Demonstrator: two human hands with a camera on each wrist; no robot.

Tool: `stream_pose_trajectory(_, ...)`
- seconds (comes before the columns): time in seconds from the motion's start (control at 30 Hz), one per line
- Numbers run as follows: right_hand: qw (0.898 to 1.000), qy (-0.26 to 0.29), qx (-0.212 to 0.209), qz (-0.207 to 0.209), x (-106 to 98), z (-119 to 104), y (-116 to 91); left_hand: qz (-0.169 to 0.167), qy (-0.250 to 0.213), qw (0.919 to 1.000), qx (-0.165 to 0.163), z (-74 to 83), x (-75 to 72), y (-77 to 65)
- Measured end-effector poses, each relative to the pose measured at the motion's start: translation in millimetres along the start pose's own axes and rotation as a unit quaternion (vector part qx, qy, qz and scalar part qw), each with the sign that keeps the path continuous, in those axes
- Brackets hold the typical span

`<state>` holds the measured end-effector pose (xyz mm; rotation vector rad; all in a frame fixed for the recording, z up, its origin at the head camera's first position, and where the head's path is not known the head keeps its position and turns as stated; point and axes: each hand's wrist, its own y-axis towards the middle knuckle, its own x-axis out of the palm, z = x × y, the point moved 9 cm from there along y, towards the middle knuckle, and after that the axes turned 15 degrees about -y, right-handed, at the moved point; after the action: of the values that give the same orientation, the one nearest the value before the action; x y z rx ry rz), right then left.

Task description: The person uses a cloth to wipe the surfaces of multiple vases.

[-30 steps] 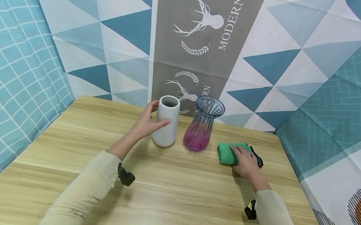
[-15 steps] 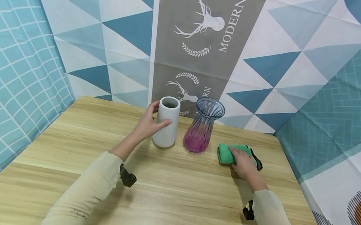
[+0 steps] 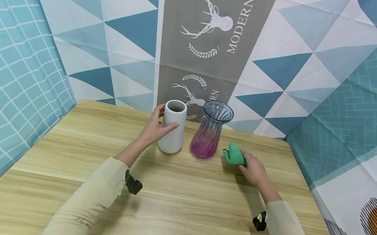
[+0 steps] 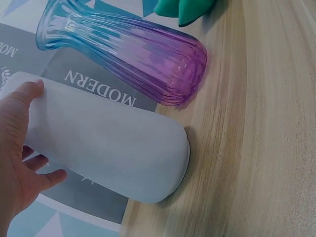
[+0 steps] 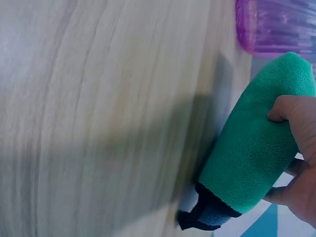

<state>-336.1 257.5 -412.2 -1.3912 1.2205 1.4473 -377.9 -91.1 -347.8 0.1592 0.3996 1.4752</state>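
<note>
My left hand [image 3: 155,128] is around a white cylindrical vase [image 3: 172,135], thumb on its front and fingers at its far left side. The vase stands upright on the table, its mouth facing up. In the left wrist view the thumb presses near the rim of the white vase [image 4: 103,138]. Folded and bent, a green cloth [image 3: 235,155] with dark edging is pinched by my right hand [image 3: 255,170]. A shadow shows under the cloth, which appears raised from the tabletop. The right wrist view shows the thumb on the green cloth [image 5: 256,143] and fingers behind it.
Between the hands stands a ribbed glass vase [image 3: 207,134], blue at its flared mouth and pink at its base. It is close to the white vase and left of the cloth. Patterned hangings [image 3: 211,59] rise behind the wooden table [image 3: 180,200] and at both sides.
My right hand has gathered the green cloth, which lay flat and folded, and lifted it, bending it up toward the glass vase. My left hand and the white vase look unmoved.
</note>
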Motion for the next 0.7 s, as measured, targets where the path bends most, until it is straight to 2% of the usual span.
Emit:
stream_pose_trajectory(0.43,0.998,0.063,0.002,0.009,-18,-14,-8,0.003,-0.017,0.9998,-0.013,-1.0,-1.4,1.0)
stream_pose_trajectory(0.7,0.996,0.086,-0.020,0.005,-31,-30,-14,-0.001,-0.027,0.9996,-0.011,0.2,-1.0,2.0)
